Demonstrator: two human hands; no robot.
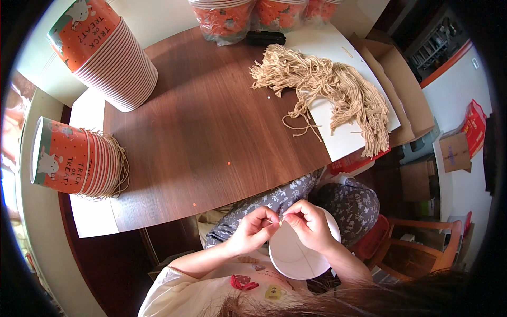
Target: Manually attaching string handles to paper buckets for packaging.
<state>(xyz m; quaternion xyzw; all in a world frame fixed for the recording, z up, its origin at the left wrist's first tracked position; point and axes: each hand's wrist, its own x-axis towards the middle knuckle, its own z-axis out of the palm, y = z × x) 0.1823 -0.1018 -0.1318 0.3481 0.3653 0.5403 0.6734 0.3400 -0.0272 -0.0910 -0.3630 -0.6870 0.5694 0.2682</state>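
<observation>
Head view: left hand and right hand nearly meet, both pinching small pale piece, perhaps cord end. From here, white bucket sits below, at lap, mouth upward, right hand nearer, over rim. Cord bundle lies ahead-right on desk.

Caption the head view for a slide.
Left hand and right hand pinch a small pale piece above a white tub, stacked orange tubs and tan cords beyond.
</observation>
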